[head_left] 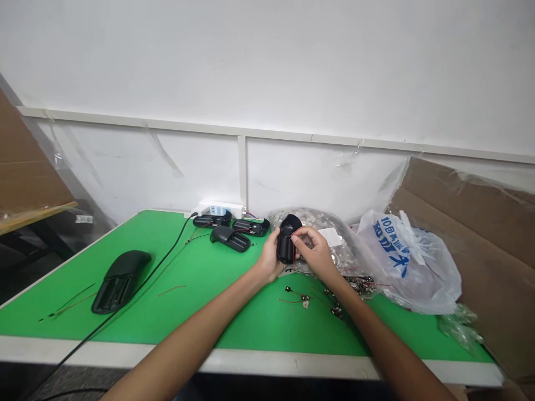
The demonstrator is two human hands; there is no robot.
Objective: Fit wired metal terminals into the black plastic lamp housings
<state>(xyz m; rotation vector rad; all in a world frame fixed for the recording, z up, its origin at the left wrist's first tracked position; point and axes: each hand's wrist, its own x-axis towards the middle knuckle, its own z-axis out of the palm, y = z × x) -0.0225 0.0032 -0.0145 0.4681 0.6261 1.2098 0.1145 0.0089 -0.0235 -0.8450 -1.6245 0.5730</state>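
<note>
My left hand (271, 257) is wrapped round a black plastic housing (286, 250), held upright above the green table mat (251, 317). At its right side, my right hand (311, 249) pinches a thin red wire (295, 245) against the housing, with thumb and forefinger together. The housing has a rounded, glossy upper end and a lower part with long compartments. Just below the hands, small metal parts with wires (305, 301) lie on the mat.
Black housings (230, 238) lie behind, another (120, 280) at left beside a black cable (146, 285). A power strip (221, 209) stands by the wall. Behind the hands sits a clear bag of metal parts (345, 245); a white bag (412, 267) and cardboard (468, 223) are right.
</note>
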